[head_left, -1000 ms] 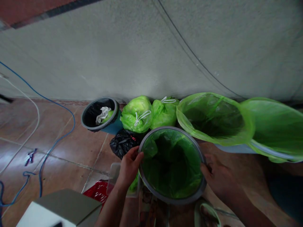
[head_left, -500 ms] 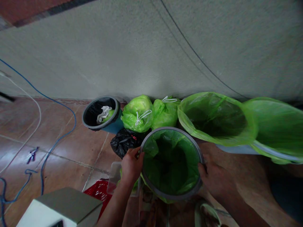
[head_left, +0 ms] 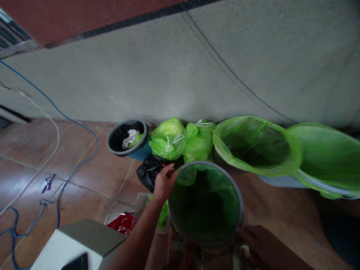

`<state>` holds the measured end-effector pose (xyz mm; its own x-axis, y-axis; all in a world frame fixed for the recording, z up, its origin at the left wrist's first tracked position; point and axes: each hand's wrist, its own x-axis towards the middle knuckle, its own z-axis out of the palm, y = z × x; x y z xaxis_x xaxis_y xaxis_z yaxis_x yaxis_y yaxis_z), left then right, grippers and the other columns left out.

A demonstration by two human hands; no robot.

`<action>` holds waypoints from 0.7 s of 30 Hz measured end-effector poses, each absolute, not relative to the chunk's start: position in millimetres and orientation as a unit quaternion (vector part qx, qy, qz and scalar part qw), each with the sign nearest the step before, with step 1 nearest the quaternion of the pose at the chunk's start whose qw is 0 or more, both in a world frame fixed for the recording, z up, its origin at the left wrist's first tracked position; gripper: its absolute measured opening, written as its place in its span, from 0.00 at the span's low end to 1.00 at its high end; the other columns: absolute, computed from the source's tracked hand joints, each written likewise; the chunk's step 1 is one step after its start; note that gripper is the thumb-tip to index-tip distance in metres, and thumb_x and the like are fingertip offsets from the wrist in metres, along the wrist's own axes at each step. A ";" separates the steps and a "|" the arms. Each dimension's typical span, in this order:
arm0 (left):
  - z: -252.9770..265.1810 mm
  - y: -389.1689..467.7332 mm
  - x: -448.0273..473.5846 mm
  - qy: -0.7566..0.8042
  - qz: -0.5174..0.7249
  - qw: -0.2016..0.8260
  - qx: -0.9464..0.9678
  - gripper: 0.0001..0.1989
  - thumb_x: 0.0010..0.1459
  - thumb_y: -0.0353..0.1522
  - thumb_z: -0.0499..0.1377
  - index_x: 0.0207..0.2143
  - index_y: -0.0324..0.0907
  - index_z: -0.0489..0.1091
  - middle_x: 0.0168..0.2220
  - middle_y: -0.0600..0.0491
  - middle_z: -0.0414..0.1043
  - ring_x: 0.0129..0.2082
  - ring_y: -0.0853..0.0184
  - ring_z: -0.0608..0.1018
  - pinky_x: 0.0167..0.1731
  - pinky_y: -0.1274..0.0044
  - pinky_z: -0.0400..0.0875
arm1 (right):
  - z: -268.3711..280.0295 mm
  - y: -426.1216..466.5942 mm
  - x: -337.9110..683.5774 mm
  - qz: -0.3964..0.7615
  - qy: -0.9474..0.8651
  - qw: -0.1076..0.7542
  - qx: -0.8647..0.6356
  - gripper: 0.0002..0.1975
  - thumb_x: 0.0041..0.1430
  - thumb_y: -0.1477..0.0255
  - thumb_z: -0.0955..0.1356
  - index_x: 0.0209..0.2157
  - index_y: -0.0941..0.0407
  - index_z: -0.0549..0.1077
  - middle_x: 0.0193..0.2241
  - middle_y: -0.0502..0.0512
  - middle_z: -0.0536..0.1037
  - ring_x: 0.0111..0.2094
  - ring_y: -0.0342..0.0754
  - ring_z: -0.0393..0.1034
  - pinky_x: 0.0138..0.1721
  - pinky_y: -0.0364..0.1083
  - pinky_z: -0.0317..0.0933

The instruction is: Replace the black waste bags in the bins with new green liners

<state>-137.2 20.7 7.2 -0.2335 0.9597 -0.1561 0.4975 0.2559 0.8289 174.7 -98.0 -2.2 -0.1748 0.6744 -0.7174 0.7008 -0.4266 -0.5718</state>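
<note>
A round trash bin [head_left: 242, 204] with a grey rim stands in front of me, lined with a green plastic bag [head_left: 194, 221]; its inside is dark. My left hand [head_left: 164, 183] is at the rim's upper left, its fingers bent against the edge. My right hand [head_left: 257, 242], in shadow, has its fingertips at the lower right of the rim; its grip is only partly visible. Beyond the bin sit two tied green garbage bags [head_left: 168, 138] [head_left: 198, 140]. A black garbage bag [head_left: 149, 172] lies close to my left hand.
A blue bin [head_left: 142, 150] with a black liner stands at the back left. Two green-lined bins [head_left: 253, 170] [head_left: 333, 189] stand to the right. At lower left are a white box [head_left: 92, 234], a clear container [head_left: 142, 200], keys [head_left: 48, 183] and a blue cable [head_left: 75, 170].
My right hand has slid down along the rim from its right side to its lower right. My left hand stays at the left edge. The view has tilted up and turned slightly left.
</note>
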 end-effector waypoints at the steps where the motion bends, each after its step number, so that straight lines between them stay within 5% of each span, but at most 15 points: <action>1: 6.5 22.1 -137.1 0.703 0.360 0.356 0.499 0.22 0.51 0.34 0.61 0.50 0.38 0.70 0.44 0.45 0.75 0.41 0.65 0.76 0.43 0.72 0.70 | -1.6 -105.0 183.3 -0.545 0.534 0.020 0.646 0.26 0.61 0.56 0.53 0.21 0.54 0.70 0.16 0.53 0.73 0.18 0.48 0.69 0.19 0.44 0.56; 4: 4.2 9.7 -137.3 0.717 0.396 0.337 0.464 0.25 0.53 0.38 0.60 0.53 0.38 0.67 0.49 0.43 0.72 0.48 0.62 0.74 0.47 0.71 0.69 | 2.5 -99.3 205.6 -0.398 0.579 -0.024 0.711 0.22 0.61 0.58 0.55 0.24 0.54 0.71 0.21 0.55 0.76 0.23 0.50 0.72 0.25 0.46 0.61; 8: 3.7 -39.6 -135.4 0.765 0.341 0.330 0.435 0.23 0.57 0.42 0.55 0.50 0.37 0.68 0.48 0.42 0.73 0.49 0.59 0.74 0.49 0.68 0.68 | 10.2 -50.6 199.5 -0.304 0.618 -0.131 0.713 0.18 0.61 0.61 0.58 0.40 0.55 0.73 0.39 0.60 0.79 0.39 0.53 0.74 0.39 0.50 0.65; 15: 8.4 -88.1 -126.4 0.746 0.273 0.408 0.451 0.20 0.59 0.45 0.51 0.35 0.40 0.74 0.31 0.50 0.77 0.32 0.63 0.77 0.32 0.77 0.69 | -6.4 -6.6 165.6 -0.407 0.540 -0.195 0.710 0.18 0.58 0.59 0.62 0.40 0.56 0.75 0.37 0.57 0.80 0.36 0.50 0.74 0.40 0.47 0.64; 21: 0.5 -46.0 -137.3 0.741 0.326 0.411 0.419 0.24 0.54 0.47 0.55 0.40 0.37 0.76 0.33 0.49 0.78 0.39 0.58 0.77 0.37 0.73 0.71 | -4.2 -18.0 165.8 -0.602 0.378 -0.243 0.660 0.18 0.53 0.57 0.66 0.34 0.59 0.74 0.29 0.56 0.78 0.30 0.48 0.73 0.29 0.44 0.64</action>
